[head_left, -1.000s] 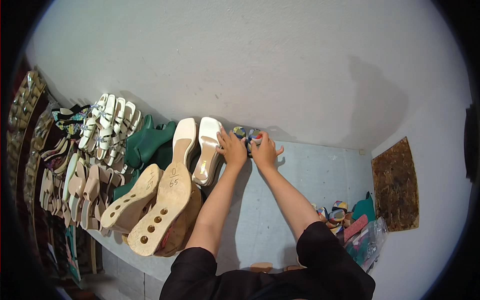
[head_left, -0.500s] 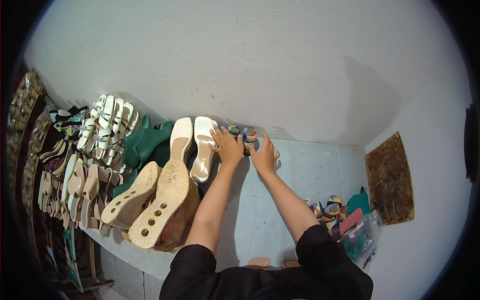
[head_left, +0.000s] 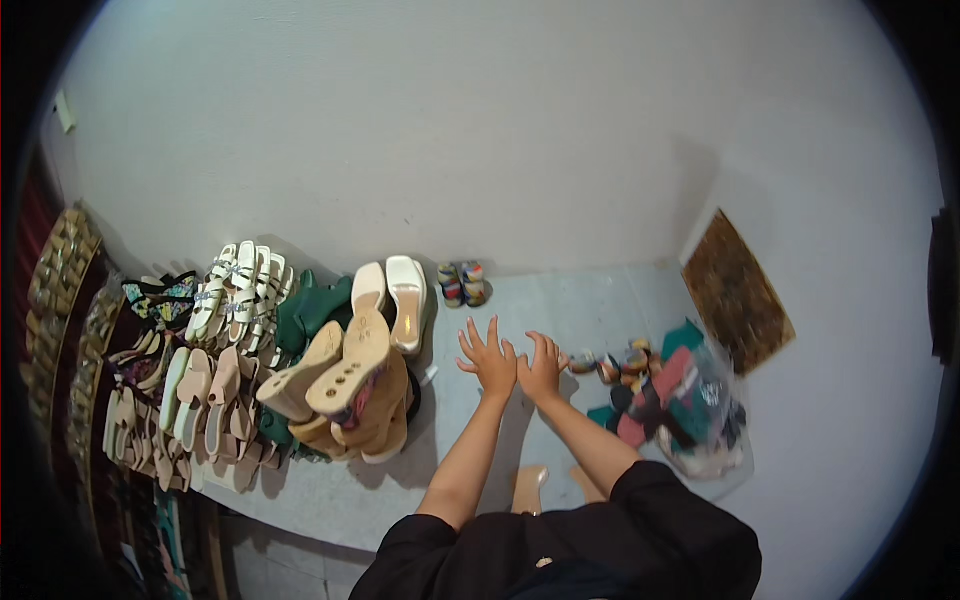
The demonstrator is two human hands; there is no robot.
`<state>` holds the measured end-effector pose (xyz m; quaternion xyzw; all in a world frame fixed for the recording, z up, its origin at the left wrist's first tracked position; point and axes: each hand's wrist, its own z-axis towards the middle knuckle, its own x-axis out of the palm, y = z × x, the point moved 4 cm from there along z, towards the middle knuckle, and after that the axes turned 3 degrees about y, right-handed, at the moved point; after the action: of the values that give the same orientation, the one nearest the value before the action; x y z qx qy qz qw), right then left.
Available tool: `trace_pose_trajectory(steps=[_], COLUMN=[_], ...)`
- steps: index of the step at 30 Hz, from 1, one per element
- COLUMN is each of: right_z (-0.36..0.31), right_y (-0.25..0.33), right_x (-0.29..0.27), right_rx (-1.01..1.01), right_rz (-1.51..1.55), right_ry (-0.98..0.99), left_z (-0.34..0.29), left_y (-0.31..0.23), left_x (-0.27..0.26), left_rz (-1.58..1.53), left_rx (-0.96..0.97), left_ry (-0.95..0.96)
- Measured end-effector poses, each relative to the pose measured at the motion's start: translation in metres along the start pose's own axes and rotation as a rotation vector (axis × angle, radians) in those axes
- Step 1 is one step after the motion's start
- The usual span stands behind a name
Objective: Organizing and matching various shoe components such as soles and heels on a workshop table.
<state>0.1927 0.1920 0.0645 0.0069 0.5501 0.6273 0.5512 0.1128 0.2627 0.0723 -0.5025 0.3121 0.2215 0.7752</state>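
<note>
Over the pale table, my left hand (head_left: 488, 361) spreads its fingers and holds nothing. Close beside it is my right hand (head_left: 541, 369), also open and without anything in it; I cannot tell if the two touch. Beyond them, against the wall, stands a pair of small multicoloured patterned pieces (head_left: 462, 285), like covered shoe heels. Similar patterned pieces (head_left: 607, 369) lie just right of my right hand. To the left of my left hand are a white open-toe slide (head_left: 407, 300) and a beige one (head_left: 368, 291).
Stacked tan soles with holes (head_left: 350, 362) stand at the left, beside green shoes (head_left: 315, 308), strappy white sandals (head_left: 242, 288) and several beige slides (head_left: 224, 395). A clear plastic bag (head_left: 717, 385) and pink pieces (head_left: 672, 371) sit right. Shiny tan pieces (head_left: 530, 488) lie near my body.
Both hands have drawn back toward me, away from the patterned pair at the wall, which now stands by itself. The view has shifted, showing more of the right-hand pile.
</note>
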Motion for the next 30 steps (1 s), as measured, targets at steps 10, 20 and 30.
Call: trace_pose_trajectory(steps=[10,20,30], right_z=[-0.106,-0.098,-0.005], right_y=[-0.05,-0.079,-0.11], right_x=[-0.093,-0.14,-0.097], right_rx=[0.077,-0.01,-0.049], right_rz=[-0.231,-0.476,-0.566], right_ry=[-0.037,-0.112,0.288], left_z=[-0.113,-0.153,-0.143], left_y=[-0.023,-0.039,-0.019], left_x=[-0.018,0.017,-0.012], left_rz=[0.054,0.051,0.083], left_rx=[0.154,0.194,0.02], left_ry=[0.163,0.281,0.166])
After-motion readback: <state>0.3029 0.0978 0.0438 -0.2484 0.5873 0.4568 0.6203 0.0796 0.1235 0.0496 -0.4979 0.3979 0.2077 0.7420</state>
